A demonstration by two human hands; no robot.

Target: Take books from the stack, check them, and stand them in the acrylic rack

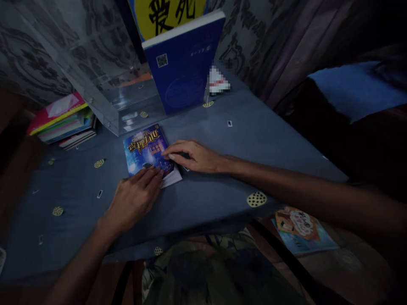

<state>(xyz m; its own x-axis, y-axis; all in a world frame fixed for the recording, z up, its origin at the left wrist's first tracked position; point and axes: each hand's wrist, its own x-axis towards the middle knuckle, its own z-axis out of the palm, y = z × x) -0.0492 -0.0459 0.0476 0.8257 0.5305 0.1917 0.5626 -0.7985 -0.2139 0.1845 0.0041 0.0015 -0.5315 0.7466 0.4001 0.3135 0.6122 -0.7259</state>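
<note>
A small blue book with gold characters on its cover [144, 148] lies flat on the blue-grey tablecloth [222, 186]. My left hand [135, 199] rests at its near edge, fingertips touching the cover's lower corner. From the right, my right hand [190, 156] lies flat with its fingers on the book's right edge. Neither hand lifts the book. A white page or sheet pokes out under its lower right corner.
A large blue book [184, 63] stands upright behind, leaning on a clear acrylic box [104, 84]. A stack of colourful books [63, 120] sits at the far left. Another picture book [302, 231] lies on the floor to the right, below the table edge.
</note>
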